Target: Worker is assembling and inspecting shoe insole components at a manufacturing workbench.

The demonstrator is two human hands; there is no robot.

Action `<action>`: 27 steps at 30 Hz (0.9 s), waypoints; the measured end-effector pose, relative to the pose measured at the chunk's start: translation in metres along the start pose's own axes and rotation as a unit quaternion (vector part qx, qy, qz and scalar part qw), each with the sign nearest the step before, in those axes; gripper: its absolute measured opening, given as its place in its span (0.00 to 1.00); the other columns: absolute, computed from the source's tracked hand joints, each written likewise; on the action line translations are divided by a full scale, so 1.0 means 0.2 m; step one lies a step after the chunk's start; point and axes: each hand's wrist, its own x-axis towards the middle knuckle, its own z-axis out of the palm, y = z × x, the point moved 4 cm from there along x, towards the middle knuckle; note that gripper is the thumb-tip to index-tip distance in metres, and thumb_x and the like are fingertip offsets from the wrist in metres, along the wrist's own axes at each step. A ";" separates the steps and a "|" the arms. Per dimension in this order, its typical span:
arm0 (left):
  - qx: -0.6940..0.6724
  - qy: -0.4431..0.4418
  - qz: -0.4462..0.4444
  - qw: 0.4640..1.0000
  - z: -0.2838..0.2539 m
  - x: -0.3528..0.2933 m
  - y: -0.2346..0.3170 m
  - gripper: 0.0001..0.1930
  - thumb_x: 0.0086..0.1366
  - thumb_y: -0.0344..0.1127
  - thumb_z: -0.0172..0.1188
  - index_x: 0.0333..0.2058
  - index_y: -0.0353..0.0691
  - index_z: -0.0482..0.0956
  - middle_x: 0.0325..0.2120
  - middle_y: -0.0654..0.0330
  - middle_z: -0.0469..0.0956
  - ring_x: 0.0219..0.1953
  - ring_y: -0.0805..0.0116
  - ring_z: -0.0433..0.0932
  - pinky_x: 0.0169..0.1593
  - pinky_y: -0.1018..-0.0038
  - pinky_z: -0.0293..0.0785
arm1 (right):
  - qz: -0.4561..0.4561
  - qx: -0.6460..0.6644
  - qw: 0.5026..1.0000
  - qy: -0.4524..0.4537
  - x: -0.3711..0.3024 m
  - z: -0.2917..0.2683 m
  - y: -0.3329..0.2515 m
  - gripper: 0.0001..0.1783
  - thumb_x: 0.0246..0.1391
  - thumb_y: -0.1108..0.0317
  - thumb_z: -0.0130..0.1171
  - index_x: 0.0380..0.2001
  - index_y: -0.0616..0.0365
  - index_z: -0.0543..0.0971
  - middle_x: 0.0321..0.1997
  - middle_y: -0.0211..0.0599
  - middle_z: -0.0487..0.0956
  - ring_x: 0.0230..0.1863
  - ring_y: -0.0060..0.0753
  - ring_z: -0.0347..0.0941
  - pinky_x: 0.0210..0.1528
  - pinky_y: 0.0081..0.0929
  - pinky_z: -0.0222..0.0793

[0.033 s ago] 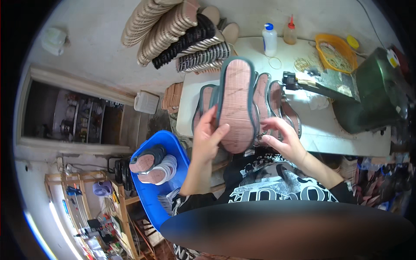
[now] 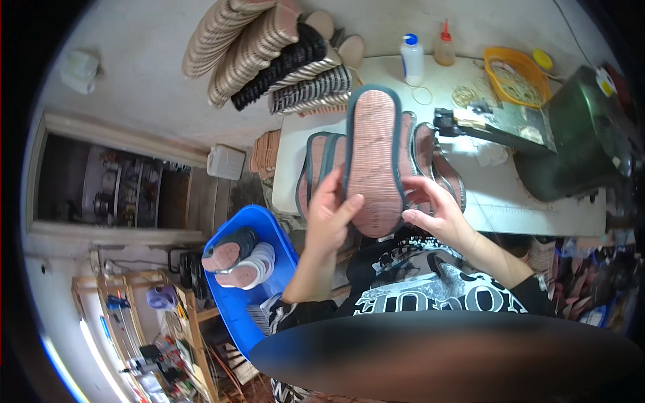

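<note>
In my left hand (image 2: 327, 215) is a long shoe sole (image 2: 373, 151) with a pink ribbed face and a dark green rim. My thumb lies on the pink face, and the fingers go behind its left edge. The fingertips of my right hand (image 2: 430, 205) are bent against the sole's lower right edge, thumb below the index finger. More soles of the same kind stand behind it on the white table, some to the left (image 2: 318, 161) and some to the right (image 2: 423, 151). The held sole partly hides them.
Striped and black soles (image 2: 282, 60) are stacked at the back left. A white bottle (image 2: 412, 64), a red-tipped bottle (image 2: 444, 48) and an orange basket (image 2: 494, 74) of rubber bands stand far back. A green machine (image 2: 581, 141) is at right; a blue tub (image 2: 282, 258) holds soles at left.
The held sole has shifted slightly right and stands straighter. My right fingertips, which were bent beside it, are now against its edge. The whole view has moved a little.
</note>
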 end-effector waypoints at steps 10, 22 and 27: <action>-0.050 -0.068 -0.103 0.991 0.31 0.17 -0.17 0.20 0.62 0.34 0.59 0.50 0.31 0.68 0.42 0.58 0.75 0.42 0.72 0.75 0.48 0.76 0.70 | 0.043 0.167 0.982 -0.082 -0.06 -0.11 -0.03 0.19 0.55 0.62 0.60 0.44 0.66 0.76 0.31 0.30 0.79 0.33 0.15 0.72 0.35 0.16 0.69; -0.027 -0.194 -0.070 0.978 0.54 0.20 -0.15 0.20 0.58 0.29 0.63 0.48 0.32 0.69 0.42 0.57 0.77 0.42 0.72 0.75 0.49 0.75 0.70 | 0.195 0.192 0.941 -0.199 -0.07 -0.28 -0.10 0.18 0.54 0.58 0.61 0.25 0.65 0.77 0.21 0.32 0.76 0.20 0.22 0.74 0.24 0.18 0.74; 0.114 -0.097 -0.016 0.989 0.60 0.30 -0.17 0.24 0.56 0.35 0.66 0.48 0.29 0.68 0.43 0.55 0.76 0.45 0.68 0.75 0.52 0.72 0.69 | 0.069 -0.050 0.992 -0.088 0.00 -0.41 -0.13 0.17 0.56 0.60 0.56 0.22 0.62 0.77 0.13 0.21 0.69 0.16 0.12 0.59 0.18 0.17 0.56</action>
